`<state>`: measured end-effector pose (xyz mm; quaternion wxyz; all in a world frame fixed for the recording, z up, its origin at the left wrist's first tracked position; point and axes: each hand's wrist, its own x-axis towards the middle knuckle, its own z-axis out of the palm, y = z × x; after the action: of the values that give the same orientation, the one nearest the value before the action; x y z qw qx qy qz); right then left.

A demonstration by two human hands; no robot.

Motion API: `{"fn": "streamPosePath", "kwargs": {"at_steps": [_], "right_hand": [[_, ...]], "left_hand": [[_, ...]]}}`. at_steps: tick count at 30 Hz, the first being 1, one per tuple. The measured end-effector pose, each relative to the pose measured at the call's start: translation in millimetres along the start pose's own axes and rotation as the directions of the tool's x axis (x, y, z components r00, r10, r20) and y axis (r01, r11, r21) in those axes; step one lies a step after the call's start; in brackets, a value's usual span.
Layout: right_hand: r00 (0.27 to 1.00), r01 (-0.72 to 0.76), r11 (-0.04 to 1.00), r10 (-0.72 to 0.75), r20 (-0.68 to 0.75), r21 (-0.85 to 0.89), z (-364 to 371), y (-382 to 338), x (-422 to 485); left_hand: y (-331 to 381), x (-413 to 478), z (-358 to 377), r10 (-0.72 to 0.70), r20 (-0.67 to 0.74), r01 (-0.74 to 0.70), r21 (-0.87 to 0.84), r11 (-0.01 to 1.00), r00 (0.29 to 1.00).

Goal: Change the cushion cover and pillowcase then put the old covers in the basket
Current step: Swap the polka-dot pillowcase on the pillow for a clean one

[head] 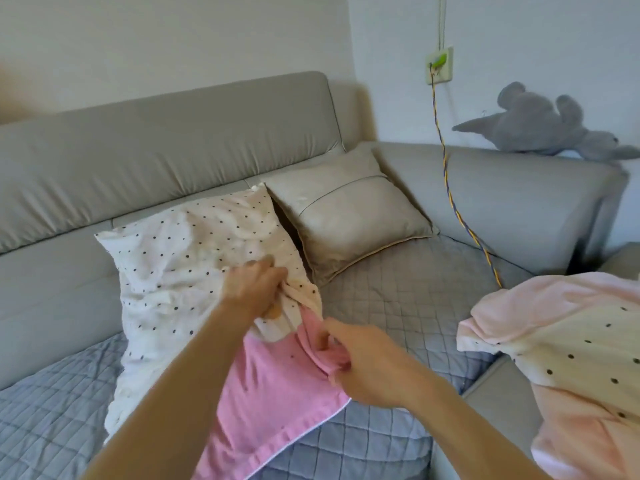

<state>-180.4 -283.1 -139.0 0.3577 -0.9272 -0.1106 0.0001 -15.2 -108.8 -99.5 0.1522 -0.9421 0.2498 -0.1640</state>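
Observation:
A pillow in a white, black-dotted pillowcase (180, 258) leans against the grey sofa back. A pink cover (263, 393) lies over its lower right part. My left hand (254, 289) grips the dotted pillowcase at its lower right corner. My right hand (360, 362) pinches a bunched fold of the pink cover just to the right. A beige cushion (349, 216) stands behind, against the sofa corner. A second dotted, pale pink cover (571, 358) lies heaped at the right edge. No basket is in view.
The grey sofa (138, 147) has a blue-grey quilted seat cover (408, 292). A grey plush toy (540, 126) lies on the right armrest. A blue and yellow cord (450, 195) hangs from a wall socket (439, 65) down to the seat.

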Motion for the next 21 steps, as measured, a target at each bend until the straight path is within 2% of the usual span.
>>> {"fn": "streamPosePath", "kwargs": {"at_steps": [2, 4, 7, 9, 11, 12, 14, 15, 17, 21], "right_hand": [[0.994, 0.028, 0.999, -0.031, 0.108, 0.030, -11.0, -1.7, -8.1], [0.990, -0.030, 0.999, 0.036, 0.136, -0.045, -12.2, 5.5, -4.8], [0.970, -0.222, 0.962, 0.234, 0.061, -0.160, -1.8, 24.3, 5.1], [0.959, -0.282, 0.927, 0.279, -0.050, -0.247, 3.9, 29.3, 10.4], [0.956, -0.276, 0.884, 0.212, -0.203, -0.377, 9.3, 20.8, 11.2], [0.949, -0.245, 0.879, 0.133, -0.285, -0.408, 14.1, 13.5, 11.2], [0.915, -0.080, 0.901, -0.103, -0.391, -0.425, 31.1, -5.8, 12.7], [0.898, 0.003, 0.909, -0.186, -0.398, -0.418, 41.4, -18.7, 12.9], [0.890, 0.098, 0.909, -0.262, -0.373, -0.405, 63.8, -45.8, 11.4], [0.924, 0.166, 0.842, -0.314, -0.217, -0.513, 116.7, -100.4, 11.8]], "left_hand": [[-32.4, -2.9, 0.8, -0.108, 0.017, 0.109, -0.091, 0.990, 0.994], [-43.3, -13.3, 2.9, -0.131, 0.023, 0.133, -0.207, 0.969, 0.991], [-32.8, -46.5, 16.0, -0.051, -0.052, 0.032, -0.312, 0.950, 0.997], [-30.3, -84.6, 22.9, -0.035, -0.165, -0.030, -0.377, 0.926, 0.986], [-35.3, -125.8, 29.7, -0.127, -0.253, -0.002, -0.454, 0.891, 0.959], [-38.8, -145.0, 34.6, -0.193, -0.283, 0.034, -0.483, 0.875, 0.940], [-47.7, -178.0, 45.5, -0.320, -0.307, 0.121, -0.525, 0.843, 0.896], [-52.6, -191.2, 51.2, -0.370, -0.303, 0.165, -0.533, 0.830, 0.878], [-61.4, -211.1, 61.5, -0.448, -0.269, 0.238, -0.563, 0.791, 0.853], [-76.3, -233.2, 73.1, -0.547, -0.140, 0.353, -0.629, 0.693, 0.825]]}}
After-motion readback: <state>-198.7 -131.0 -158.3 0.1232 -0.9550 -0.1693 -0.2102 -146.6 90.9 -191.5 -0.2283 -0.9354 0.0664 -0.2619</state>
